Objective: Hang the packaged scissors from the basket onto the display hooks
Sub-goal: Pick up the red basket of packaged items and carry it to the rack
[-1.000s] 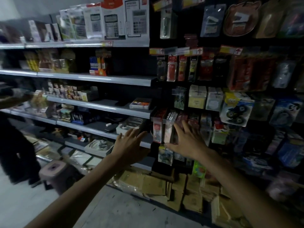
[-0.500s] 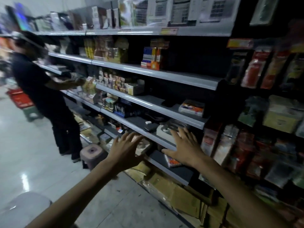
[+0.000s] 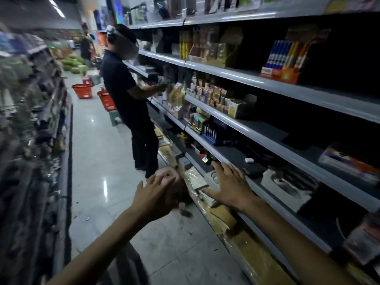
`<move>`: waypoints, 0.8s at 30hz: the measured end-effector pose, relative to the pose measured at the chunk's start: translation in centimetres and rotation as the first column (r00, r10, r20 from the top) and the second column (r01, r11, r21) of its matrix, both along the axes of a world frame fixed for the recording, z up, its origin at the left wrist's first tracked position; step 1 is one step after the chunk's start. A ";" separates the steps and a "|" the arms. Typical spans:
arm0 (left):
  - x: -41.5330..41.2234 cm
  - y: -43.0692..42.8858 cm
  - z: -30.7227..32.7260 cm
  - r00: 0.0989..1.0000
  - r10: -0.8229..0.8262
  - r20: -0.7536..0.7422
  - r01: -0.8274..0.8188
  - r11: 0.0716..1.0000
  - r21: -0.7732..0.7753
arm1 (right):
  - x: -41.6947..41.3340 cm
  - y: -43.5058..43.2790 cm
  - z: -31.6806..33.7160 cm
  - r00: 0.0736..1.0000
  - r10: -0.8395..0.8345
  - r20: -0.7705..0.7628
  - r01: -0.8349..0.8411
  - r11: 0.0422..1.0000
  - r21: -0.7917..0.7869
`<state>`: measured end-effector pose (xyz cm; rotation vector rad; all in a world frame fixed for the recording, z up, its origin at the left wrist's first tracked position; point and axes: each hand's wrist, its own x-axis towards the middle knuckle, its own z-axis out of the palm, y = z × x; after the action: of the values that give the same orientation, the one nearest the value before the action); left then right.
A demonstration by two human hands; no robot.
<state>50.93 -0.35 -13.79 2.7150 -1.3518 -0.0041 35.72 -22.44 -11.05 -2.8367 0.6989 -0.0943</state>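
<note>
Both hands are empty. My left hand and right hand reach forward, apart, with fingers spread and gripping nothing.

Head view: I look along an aisle of grey shelves stocked with stationery. No display hooks and no packaged scissors show here. Red baskets stand on the floor well down the aisle, near another person in dark clothes. I cannot tell whether either holds the scissors.

Judgement: no pack is in hand for hanging, so one must be fetched from the basket and carried to the hooks. How many packs already hang cannot be assessed.
</note>
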 end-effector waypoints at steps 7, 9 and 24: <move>8.1 -1.9 -1.5 0.973 0.230 -0.019 -0.229 0.973 0.029 | 11.2 -3.2 -2.2 0.983 0.183 -0.013 -0.182 0.982 0.052; 9.8 -2.4 -2.3 0.958 0.287 -0.027 -0.286 0.958 0.027 | 14.2 -3.9 -3.3 0.973 0.231 -0.002 -0.231 0.971 0.064; 25.7 2.9 -8.3 0.808 0.579 -0.107 -0.580 0.814 0.031 | 39.8 -1.5 -10.2 0.801 0.586 -0.123 -0.582 0.810 0.070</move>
<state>76.61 2.54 -22.11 2.9501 -0.4424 -0.1008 75.49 -23.94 -21.29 -2.9060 -0.1854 0.2160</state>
